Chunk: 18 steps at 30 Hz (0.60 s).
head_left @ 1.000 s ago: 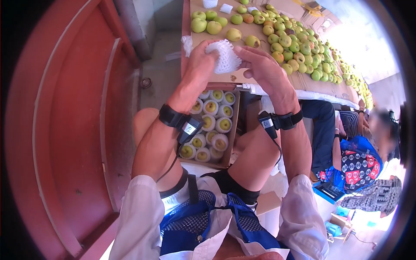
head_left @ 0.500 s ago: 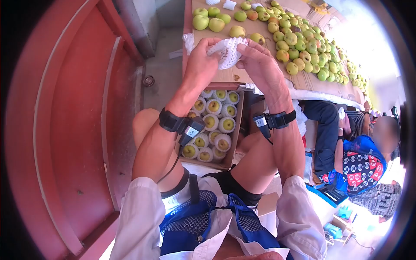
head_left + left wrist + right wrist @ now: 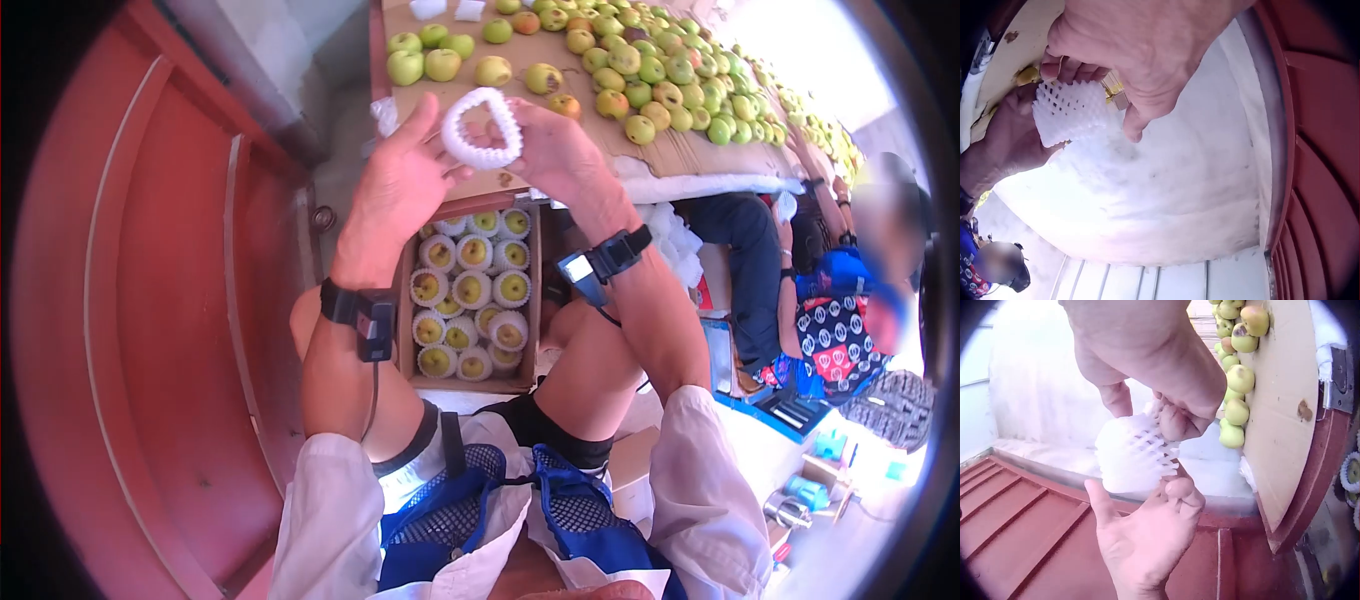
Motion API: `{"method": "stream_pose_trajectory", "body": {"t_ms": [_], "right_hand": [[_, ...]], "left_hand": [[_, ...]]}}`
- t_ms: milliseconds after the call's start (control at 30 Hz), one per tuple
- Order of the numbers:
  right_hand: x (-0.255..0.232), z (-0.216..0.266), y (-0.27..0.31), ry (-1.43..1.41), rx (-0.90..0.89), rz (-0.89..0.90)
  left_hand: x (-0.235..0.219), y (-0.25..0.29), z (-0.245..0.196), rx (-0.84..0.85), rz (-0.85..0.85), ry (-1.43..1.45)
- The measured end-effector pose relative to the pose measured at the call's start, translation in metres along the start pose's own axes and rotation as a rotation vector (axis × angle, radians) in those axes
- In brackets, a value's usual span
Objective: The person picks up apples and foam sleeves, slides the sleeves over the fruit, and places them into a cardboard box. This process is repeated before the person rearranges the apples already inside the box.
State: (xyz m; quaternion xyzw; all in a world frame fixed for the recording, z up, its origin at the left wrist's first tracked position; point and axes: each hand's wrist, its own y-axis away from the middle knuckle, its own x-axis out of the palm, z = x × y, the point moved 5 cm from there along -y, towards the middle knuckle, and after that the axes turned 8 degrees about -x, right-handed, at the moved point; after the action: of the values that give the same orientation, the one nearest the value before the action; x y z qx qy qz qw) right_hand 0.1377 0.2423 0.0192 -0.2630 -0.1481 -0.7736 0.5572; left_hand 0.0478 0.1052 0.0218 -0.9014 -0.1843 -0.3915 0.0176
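Note:
A white foam fruit net [image 3: 451, 142], mouth spread into a ring, hangs over the near edge of the cardboard-covered table in the head view. My right hand [image 3: 560, 150] pinches it by one side. In the right wrist view the net [image 3: 1129, 456] shows its lattice weave, with the right hand's thumb and curled fingers at its upper end. My left hand [image 3: 400, 185] is beside the net with thumb and fingers spread; its palm [image 3: 1147, 547] faces the net from below in the right wrist view. No apple shows inside the net.
Below the hands, a carton [image 3: 535, 300] holds rows of apples in foam nets. Loose green apples [image 3: 650, 70] are heaped on the table, with several apart at its left [image 3: 440, 65]. Red panelled doors [image 3: 180, 300] stand left. Another person [image 3: 840, 320] sits at the right.
The net was bunched between both hands; now it is spread open into a ring. The left hand has let go and moved left, fingers apart, while the right keeps its hold.

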Motion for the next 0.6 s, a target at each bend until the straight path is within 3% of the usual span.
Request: {"method": "stream_pose_trajectory", "body": {"t_ms": [100, 200, 400, 600], "right_hand": [[-0.004, -0.004, -0.001, -0.029, 0.025, -0.006], [-0.007, -0.005, 0.002, -0.011, 0.058, -0.014], [-0.019, -0.013, -0.002, -0.038, 0.106, -0.058], [-0.016, -0.015, -0.002, -0.012, 0.099, 0.021]], "left_hand": [[-0.005, -0.003, 0.008, -0.089, -0.073, 0.077], [0.002, -0.001, 0.019, -0.144, -0.026, 0.136], [0.013, -0.007, 0.025, -0.082, 0.183, 0.153], [0.002, -0.012, 0.018, 0.078, 0.073, 0.193]]}}
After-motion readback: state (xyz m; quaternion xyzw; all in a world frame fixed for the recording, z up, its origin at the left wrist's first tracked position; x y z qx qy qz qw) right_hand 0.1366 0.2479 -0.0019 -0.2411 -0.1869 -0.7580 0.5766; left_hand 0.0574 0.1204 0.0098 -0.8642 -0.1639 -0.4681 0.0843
